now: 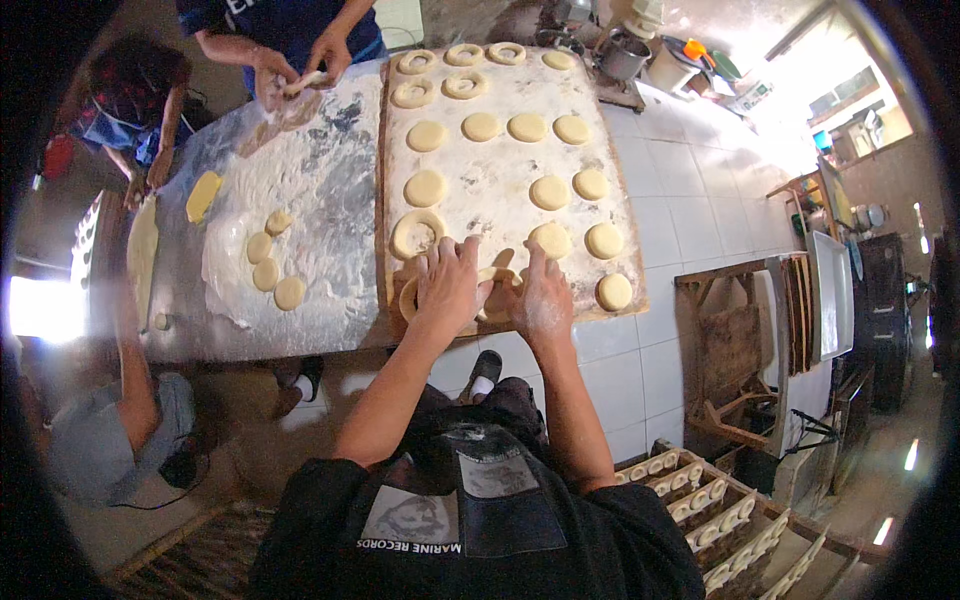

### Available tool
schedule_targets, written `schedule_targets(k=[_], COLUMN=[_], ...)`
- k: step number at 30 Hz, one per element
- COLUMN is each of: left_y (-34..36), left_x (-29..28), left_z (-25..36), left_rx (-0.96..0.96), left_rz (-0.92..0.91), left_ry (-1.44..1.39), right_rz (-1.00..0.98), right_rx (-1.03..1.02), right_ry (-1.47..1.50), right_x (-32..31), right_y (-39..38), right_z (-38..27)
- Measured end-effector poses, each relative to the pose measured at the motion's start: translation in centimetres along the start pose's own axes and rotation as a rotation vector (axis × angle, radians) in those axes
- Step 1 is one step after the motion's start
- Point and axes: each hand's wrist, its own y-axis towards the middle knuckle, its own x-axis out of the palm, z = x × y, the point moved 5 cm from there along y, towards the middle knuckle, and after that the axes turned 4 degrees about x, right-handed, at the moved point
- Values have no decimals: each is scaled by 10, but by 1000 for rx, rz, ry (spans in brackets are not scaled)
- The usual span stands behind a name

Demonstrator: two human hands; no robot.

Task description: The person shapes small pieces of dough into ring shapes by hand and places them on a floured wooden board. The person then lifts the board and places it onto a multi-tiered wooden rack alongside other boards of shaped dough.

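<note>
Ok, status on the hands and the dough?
Left hand and right hand pressing a dough ring on the floured board. Dough rounds close beside.

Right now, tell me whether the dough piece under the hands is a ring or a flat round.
A ring, as far as shows: the dough piece curves out between the left hand and right hand, which cover most of it.

Metal pot top right; white tray at right; wooden rack w/ floor tiles.
</note>
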Motion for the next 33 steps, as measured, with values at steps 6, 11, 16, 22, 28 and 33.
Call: schedule_targets(k=[6,11,16,22,28,33], left_y=[-8,-11,-3,61,81,48], left_x=[-7,-4,-16,-17,52,-25], left_z=[5,8,15,64,63,-3], left_rx=[-24,3,57,199,467,204], left_rz=[-50,-100,-6,-110,-109,279], left_ry=[33,75,23,46,-414,-984], right_rz=[-29,7,173,192,6,-84], right_rx=[11,-32,90,454,242,178], right_ry=[-5,1,192,-136,-30,478], right_x=[-9,-11,-41,-88,-66,-48], right_y=[-3,-4,-17,-14,6,16], right_z=[-6,-3,25,113,75,-35])
